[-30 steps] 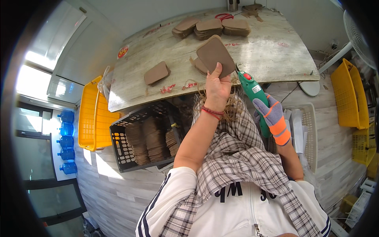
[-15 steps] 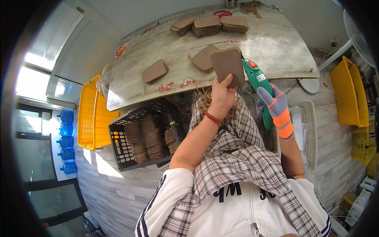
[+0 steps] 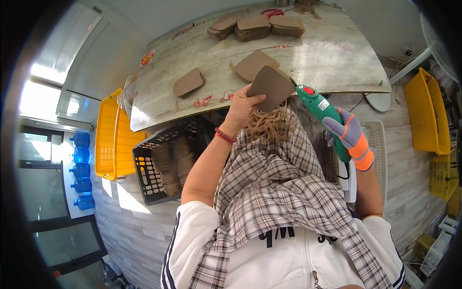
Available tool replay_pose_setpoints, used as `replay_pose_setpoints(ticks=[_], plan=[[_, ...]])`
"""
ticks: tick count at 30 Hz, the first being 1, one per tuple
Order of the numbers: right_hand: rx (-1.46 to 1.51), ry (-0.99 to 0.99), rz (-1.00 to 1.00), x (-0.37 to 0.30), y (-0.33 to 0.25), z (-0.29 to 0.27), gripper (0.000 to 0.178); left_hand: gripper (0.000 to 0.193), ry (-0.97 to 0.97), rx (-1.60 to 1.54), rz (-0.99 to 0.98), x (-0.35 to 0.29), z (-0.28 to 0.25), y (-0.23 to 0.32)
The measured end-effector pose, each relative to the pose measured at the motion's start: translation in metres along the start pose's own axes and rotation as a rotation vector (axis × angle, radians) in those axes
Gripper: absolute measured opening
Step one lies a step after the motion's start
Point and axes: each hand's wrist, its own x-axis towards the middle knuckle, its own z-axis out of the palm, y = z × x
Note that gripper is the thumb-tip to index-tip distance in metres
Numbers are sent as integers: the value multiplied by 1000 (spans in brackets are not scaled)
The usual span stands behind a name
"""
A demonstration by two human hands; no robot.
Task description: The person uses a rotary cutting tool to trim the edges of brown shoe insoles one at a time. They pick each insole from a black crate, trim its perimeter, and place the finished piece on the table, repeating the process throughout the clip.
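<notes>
Several parts of this assembly are concealed: the fingers of my left hand [image 3: 240, 111] pass beneath the brown panel [image 3: 272, 89], so only the thumb [image 3: 256, 99] shows clearly, lying on the upper face at the left edge. Whether the panel is 1 layer or more is hard to make out. The tip of the green power tool [image 3: 315, 101] is very small in view; it stands at the panel's upper right edge, and I cannot tell whether it makes contact. My left forearm [image 3: 204, 166] covers part of the black crate [image 3: 143, 176] with its brown stacked pieces [image 3: 166, 166]. The fan [image 3: 438, 38] is cut off at the upper right, and a metal container [image 3: 283, 3] at the top. Left hand: bare, closed, gripping the panel between thumb and concealed fingers — the panel is tilted, over the near edge of the table [image 3: 337, 62], just in front of a brown pile [image 3: 253, 66]. Right hand [image 3: 351, 139]: gloved, closed around the tool's lower body, its far-side fingers mostly hidden. Tangled brown strips [image 3: 272, 124] lie on my lap below the panel. At the table's far side, 3 brown stacks [image 3: 253, 29] stand side by side.
</notes>
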Motion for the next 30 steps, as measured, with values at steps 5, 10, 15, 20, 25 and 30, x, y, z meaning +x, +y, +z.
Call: replay_pose_setpoints(ticks=[5,10,15,20,25,30], plan=[[-33,-21,-27,-1,-3,8,33,32,-106,84,-140,-4,-6,8],[-68,-58,-58,6,-3,12,31,42,-112,165,-265,-8,-14,3],[-67,-86,-48,8,-4,17,31,40,-89,424,-167,-8,-27,12],[-80,-99,-3,7,1,18,34,20,19,506,-5,-14,-30,31],[-92,-152,30,6,0,23,36,16,77,304,30,-16,-37,36],[-121,-178,26,5,-2,30,38,19,55,314,-13,-19,-38,41]])
